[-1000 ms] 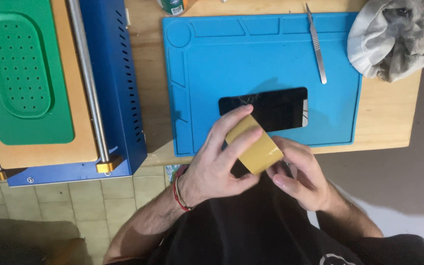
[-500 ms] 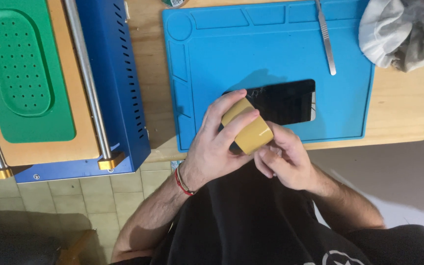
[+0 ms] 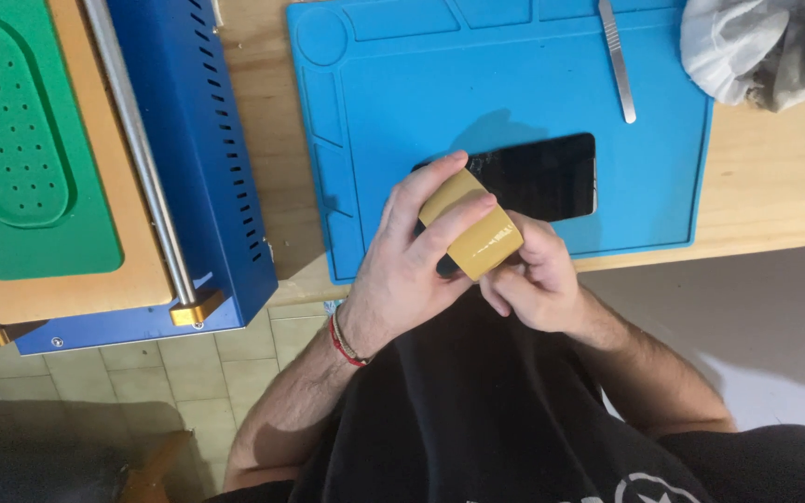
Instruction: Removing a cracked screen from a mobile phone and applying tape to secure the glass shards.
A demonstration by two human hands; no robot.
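My left hand (image 3: 412, 256) grips a roll of yellow-brown tape (image 3: 470, 226), fingers wrapped over its top. My right hand (image 3: 531, 275) pinches at the roll's lower right edge. Both hands hover at the near edge of a blue work mat (image 3: 402, 84). A black smartphone (image 3: 542, 175) lies screen-up on the mat just beyond the roll, its left end hidden by my fingers. A red cord bracelet sits on my left wrist.
A metal scalpel-like tool (image 3: 617, 61) lies at the mat's far right. A crumpled grey-white cloth (image 3: 766, 47) sits at the wooden table's right corner. A blue machine (image 3: 197, 158) with a green perforated pad (image 3: 20, 140) and steel rails stands at the left.
The view has shifted so that the mat and phone appear lower and farther right. My hands keep turning the tape roll, which now sits closer to the phone's left end.
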